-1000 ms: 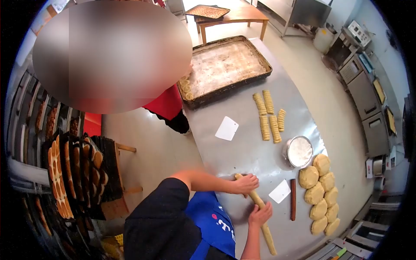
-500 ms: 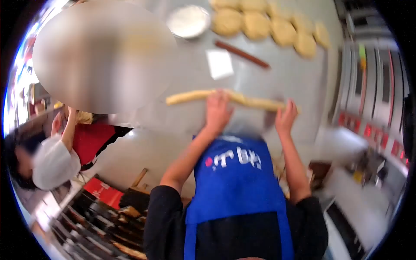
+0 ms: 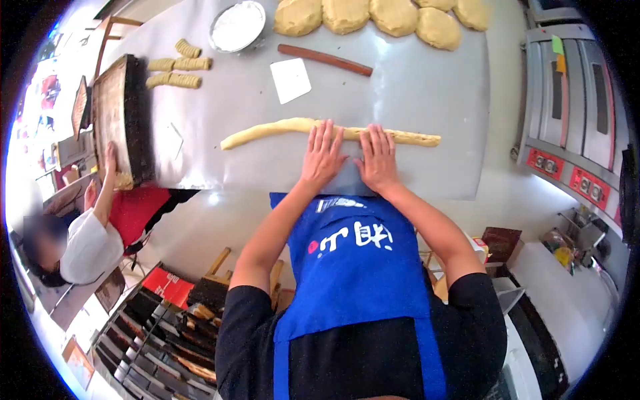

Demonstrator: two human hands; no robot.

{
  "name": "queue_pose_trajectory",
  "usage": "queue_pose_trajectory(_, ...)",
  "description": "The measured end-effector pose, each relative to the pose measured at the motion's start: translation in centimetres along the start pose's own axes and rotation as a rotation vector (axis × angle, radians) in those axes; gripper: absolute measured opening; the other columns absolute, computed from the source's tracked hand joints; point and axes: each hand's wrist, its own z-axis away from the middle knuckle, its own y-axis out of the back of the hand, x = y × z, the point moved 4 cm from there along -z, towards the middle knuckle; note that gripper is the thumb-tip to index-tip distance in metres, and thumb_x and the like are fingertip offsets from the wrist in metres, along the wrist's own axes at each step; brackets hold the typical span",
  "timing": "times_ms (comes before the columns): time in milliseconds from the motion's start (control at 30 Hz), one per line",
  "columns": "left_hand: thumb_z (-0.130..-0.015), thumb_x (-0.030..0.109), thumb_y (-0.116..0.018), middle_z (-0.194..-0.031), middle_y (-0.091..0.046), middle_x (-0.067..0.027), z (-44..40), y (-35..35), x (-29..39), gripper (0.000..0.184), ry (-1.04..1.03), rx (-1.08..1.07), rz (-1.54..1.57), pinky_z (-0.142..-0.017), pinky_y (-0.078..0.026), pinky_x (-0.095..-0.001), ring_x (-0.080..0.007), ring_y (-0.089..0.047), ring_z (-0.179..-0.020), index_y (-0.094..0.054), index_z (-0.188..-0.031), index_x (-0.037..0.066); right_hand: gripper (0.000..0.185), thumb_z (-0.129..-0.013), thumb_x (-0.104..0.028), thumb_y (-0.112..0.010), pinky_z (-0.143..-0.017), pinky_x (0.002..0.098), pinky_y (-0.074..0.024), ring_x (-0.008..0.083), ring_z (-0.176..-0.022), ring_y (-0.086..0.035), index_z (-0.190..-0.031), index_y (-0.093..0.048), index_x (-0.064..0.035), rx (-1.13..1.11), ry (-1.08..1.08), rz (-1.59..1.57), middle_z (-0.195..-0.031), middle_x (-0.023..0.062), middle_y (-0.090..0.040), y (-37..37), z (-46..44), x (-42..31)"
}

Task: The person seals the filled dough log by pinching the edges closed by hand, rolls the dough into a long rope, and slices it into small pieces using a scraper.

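Observation:
A long rope of yellow dough [image 3: 267, 131] lies crosswise on the grey worktable, thicker toward its left part and creased along its right part. My left hand [image 3: 325, 155] rests palm down near the rope's middle, fingers extended over it. Close beside it, my right hand [image 3: 378, 159] lies flat as well, its fingertips on the dough. Both hands are open, and the thumbs point toward each other. Beyond the rope are a white square scraper [image 3: 291, 81] and a brown rolling pin [image 3: 325, 60].
Several flattened dough rounds [image 3: 393, 16] line the far edge, near a bowl of white powder [image 3: 237, 27]. Ridged dough pieces [image 3: 175, 81] lie at left beside a dark-edged wooden tray [image 3: 120, 113]. A co-worker [image 3: 90, 243] is at the left. An oven [image 3: 573, 100] stands at right.
My right hand has moved left along the dough rope, ending up close to my left hand. Both hands now lie flatter. The camera view has shifted, showing the tray and ridged pieces.

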Motion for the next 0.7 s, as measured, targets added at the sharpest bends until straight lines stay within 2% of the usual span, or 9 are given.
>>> queue_pose_trajectory(100,-0.092,0.05,-0.073,-0.165,-0.038,-0.0274,-3.3,-1.3,-2.3,0.085,-0.037,-0.073,-0.012,-0.13,-0.024,-0.0587,-0.0436,-0.035,-0.155,-0.045,-0.16,0.005,0.068,-0.1,-0.04,-0.065,-0.126,0.0595,-0.0257,0.0431,-0.153,-0.037,-0.155,-0.048,-0.0047,-0.037,-0.024,0.133,-0.162,0.0243,-0.042,-1.6,-2.8,1.9)
queue_pose_trajectory(167,-0.093,0.058,-0.068,-0.162,-0.041,-0.0289,-6.1,-1.5,-3.4,0.086,-0.011,-0.077,-0.051,-0.129,-0.025,-0.0565,-0.044,-0.039,-0.151,-0.048,-0.157,0.004,0.062,-0.101,-0.043,-0.062,-0.121,0.0586,-0.0319,0.0439,-0.145,-0.044,-0.15,-0.054,-0.005,0.069,-0.004,0.232,-0.156,0.0247,-0.049,-1.9,-4.7,3.0)
queue_pose_trajectory(200,-0.093,0.06,-0.068,-0.154,-0.047,-0.0279,-7.5,-1.4,-4.0,0.085,-0.012,-0.014,-0.093,-0.124,-0.031,-0.0552,-0.0432,-0.045,-0.143,-0.051,-0.153,0.002,0.056,-0.102,-0.046,-0.059,-0.11,0.0563,-0.0403,0.0421,-0.13,-0.053,-0.14,-0.06,-0.0048,0.126,0.033,0.242,-0.143,0.0228,-0.057,-1.2,-6.0,3.2)
queue_pose_trajectory(267,-0.092,0.061,-0.067,-0.145,-0.054,-0.0269,-9.3,-1.5,-4.2,0.085,0.006,0.043,-0.12,-0.119,-0.036,-0.0538,-0.0425,-0.05,-0.136,-0.053,-0.149,0.0,0.053,-0.103,-0.046,-0.058,-0.104,0.0544,-0.0423,0.0402,-0.123,-0.055,-0.136,-0.061,-0.0047,0.059,-0.033,0.237,-0.136,0.0207,-0.059,-0.5,-8.0,4.1)
queue_pose_trajectory(333,-0.092,0.065,-0.066,-0.121,-0.061,-0.0208,-10.4,-1.4,-5.1,0.08,0.117,0.039,-0.039,-0.105,-0.044,-0.0498,-0.0377,-0.056,-0.117,-0.059,-0.136,-0.001,0.051,-0.104,-0.049,-0.058,-0.091,0.0497,-0.0446,0.0353,-0.105,-0.056,-0.128,-0.063,-0.0047,0.108,-0.071,0.23,-0.114,0.0151,-0.06,-0.5,-9.9,5.2)
queue_pose_trajectory(433,-0.089,0.067,-0.067,-0.106,-0.061,-0.0149,-9.6,-1.1,-4.1,0.075,0.024,0.077,-0.115,-0.096,-0.045,-0.0468,-0.0331,-0.056,-0.107,-0.062,-0.124,0.0,0.053,-0.103,-0.051,-0.057,-0.09,0.0484,-0.045,0.0353,-0.104,-0.056,-0.128,-0.064,-0.0047,0.082,-0.086,0.258,-0.11,0.0144,-0.059,-1.1,-10.6,6.1)
queue_pose_trajectory(500,-0.087,0.068,-0.07,-0.106,-0.062,-0.0125,-8.8,-0.2,-4.5,0.072,-0.029,0.037,-0.091,-0.097,-0.045,-0.0453,-0.031,-0.057,-0.107,-0.063,-0.118,0.003,0.06,-0.103,-0.055,-0.057,-0.09,0.0475,-0.0452,0.0352,-0.104,-0.056,-0.134,-0.062,-0.0037,0.042,-0.098,0.273,-0.112,0.0145,-0.06,-0.8,-9.8,6.2)
queue_pose_trajectory(600,-0.083,0.066,-0.073,-0.105,-0.063,-0.0104,-8.3,0.1,-7.0,0.067,-0.132,-0.085,-0.182,-0.094,-0.047,-0.0429,-0.0282,-0.061,-0.105,-0.064,-0.111,0.006,0.079,-0.096,-0.059,-0.066,-0.091,0.0483,-0.0452,0.0343,-0.105,-0.057,-0.147,-0.053,-0.0004,0.08,0.125,0.203,-0.114,0.014,-0.06,0.4,-9.6,4.8)
queue_pose_trajectory(700,-0.084,0.066,-0.072,-0.103,-0.064,-0.0087,-9.0,-1.8,-8.2,0.063,-0.149,-0.125,-0.181,-0.091,-0.05,-0.0416,-0.0268,-0.063,-0.103,-0.066,-0.106,0.008,0.072,-0.092,-0.056,-0.072,-0.091,0.0478,-0.0474,0.0328,-0.106,-0.059,-0.138,-0.057,-0.0016,-0.045,0.156,0.23,-0.112,0.0124,-0.061,-1.4,-10.0,4.0)
